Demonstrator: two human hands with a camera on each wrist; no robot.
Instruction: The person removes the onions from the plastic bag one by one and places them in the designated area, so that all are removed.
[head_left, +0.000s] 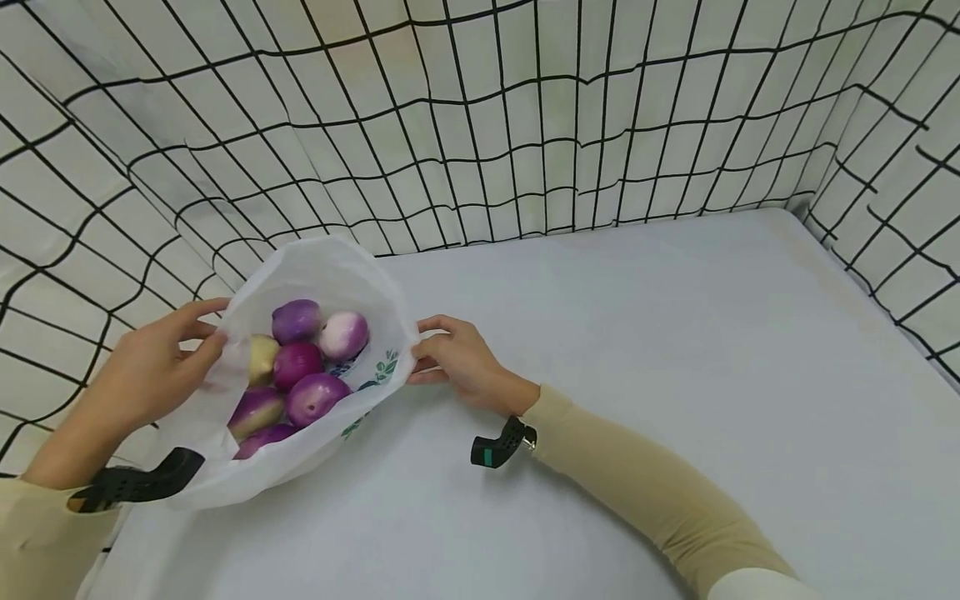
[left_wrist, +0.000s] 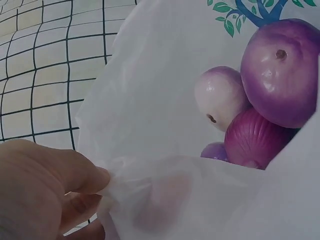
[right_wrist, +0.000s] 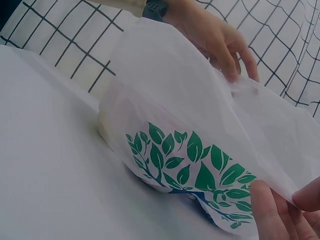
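A white plastic bag [head_left: 255,483] lies with its mouth spread towards me at the left of the table. Inside it are a red onion [head_left: 297,365] and several round vegetables in purple, white and pale yellow, one a glossy purple one [head_left: 318,399]. My left hand [head_left: 146,367] pinches the bag's left rim between thumb and fingers. On the opposite side, my right hand [head_left: 465,365] pinches the right rim. Green leaves [right_wrist: 205,175] on a blue stem are printed on the bag in the right wrist view. Folds of the bag hide some of the vegetables.
A white table [head_left: 637,350] spreads out to the right of the bag. Black wire grid [head_left: 510,125] stands along the back and both sides, with the bag close to its left part. Each wrist wears a black camera mount [head_left: 498,446].
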